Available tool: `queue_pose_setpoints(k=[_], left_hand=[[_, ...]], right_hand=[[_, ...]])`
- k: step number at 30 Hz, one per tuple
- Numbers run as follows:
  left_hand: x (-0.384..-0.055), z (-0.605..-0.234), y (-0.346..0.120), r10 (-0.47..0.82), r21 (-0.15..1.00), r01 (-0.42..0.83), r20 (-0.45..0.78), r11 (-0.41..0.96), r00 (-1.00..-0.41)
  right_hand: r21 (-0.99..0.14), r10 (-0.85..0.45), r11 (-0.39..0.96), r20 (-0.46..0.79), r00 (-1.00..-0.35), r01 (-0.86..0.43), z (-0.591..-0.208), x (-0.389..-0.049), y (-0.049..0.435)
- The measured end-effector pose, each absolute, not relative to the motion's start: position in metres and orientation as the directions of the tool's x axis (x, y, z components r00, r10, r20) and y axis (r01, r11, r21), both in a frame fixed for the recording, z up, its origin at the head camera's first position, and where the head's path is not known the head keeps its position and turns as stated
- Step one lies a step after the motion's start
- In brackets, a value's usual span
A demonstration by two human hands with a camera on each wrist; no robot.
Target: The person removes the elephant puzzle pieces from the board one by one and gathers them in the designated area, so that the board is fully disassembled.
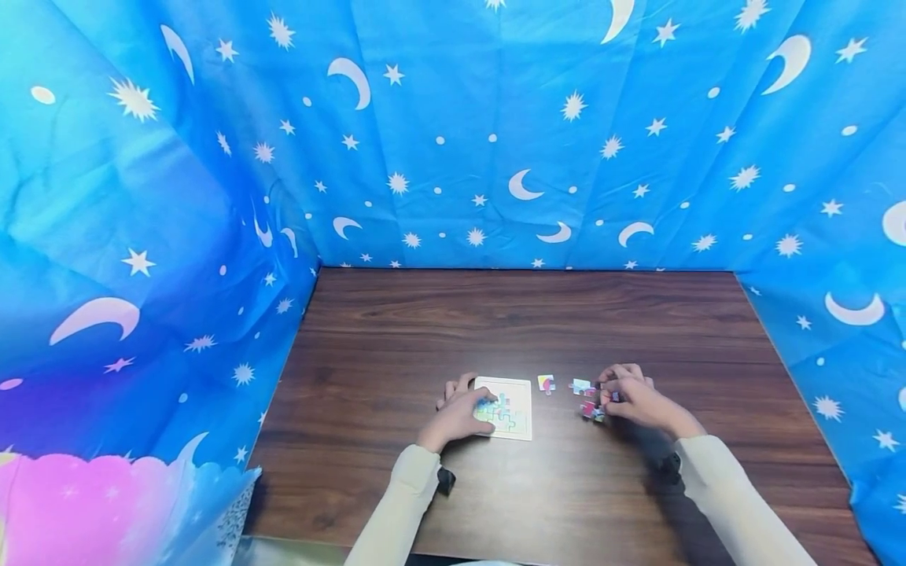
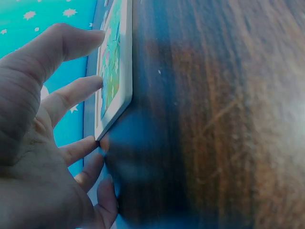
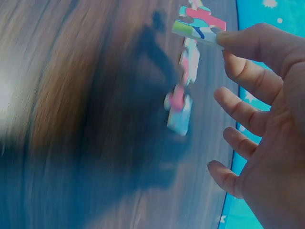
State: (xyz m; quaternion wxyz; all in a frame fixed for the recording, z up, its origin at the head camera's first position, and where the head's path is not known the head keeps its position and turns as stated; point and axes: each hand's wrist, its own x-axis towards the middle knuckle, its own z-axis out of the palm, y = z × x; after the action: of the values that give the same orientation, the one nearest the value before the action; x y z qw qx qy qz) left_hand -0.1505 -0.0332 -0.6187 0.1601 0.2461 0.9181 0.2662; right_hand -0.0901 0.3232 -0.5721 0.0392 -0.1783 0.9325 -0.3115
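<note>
My left hand (image 1: pixel 462 413) rests at the left side of a small jigsaw board (image 1: pixel 522 434) with a pale rim. In the left wrist view its thumb and one finger touch the picture, and the other fingers lie spread by the board's edge and the table. Between thumb and index finger my right hand (image 1: pixel 640 402) pinches a puzzle piece (image 3: pixel 200 24), coloured pink, green and white. Below that hand in the right wrist view lie more loose pieces, one with a pink knob (image 3: pixel 178 112). Part of the board's picture is covered by the left hand.
One yellow and pink puzzle piece (image 1: pixel 546 384) lies just right of the board, and a pale blue piece (image 1: pixel 582 386) is farther right. The dark wooden table (image 1: pixel 425 314) is walled by blue cloth (image 1: pixel 453 118) with moons and stars.
</note>
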Motion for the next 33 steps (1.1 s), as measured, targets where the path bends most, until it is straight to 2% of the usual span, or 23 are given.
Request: queue_pose_setpoints(k=[9,21,27,33], left_hand=[[-0.151,-0.622,-0.040,0.563,0.592,0.380,-0.154,0.710,-0.812],[-0.153,-0.620,-0.040,0.558,0.602,0.369,-0.157,0.708,-0.815],[-0.150,-0.622,-0.041,0.560,0.587,0.384,-0.147,0.713,-0.815],[-0.145,-0.621,-0.038,0.545,0.589,0.378,-0.129,0.714,-0.828]], right_hand=[[-0.556,-0.347,0.780,-0.002,-0.938,-0.287,-0.576,-0.085,0.341],[-0.404,-0.334,0.850,0.082,-0.939,-0.338,-0.592,-0.089,0.349],[-0.433,-0.294,0.843,0.125,-0.948,-0.319,-0.595,-0.085,0.344],[-0.435,-0.293,0.827,0.206,-0.934,-0.355,-0.596,-0.088,0.322]])
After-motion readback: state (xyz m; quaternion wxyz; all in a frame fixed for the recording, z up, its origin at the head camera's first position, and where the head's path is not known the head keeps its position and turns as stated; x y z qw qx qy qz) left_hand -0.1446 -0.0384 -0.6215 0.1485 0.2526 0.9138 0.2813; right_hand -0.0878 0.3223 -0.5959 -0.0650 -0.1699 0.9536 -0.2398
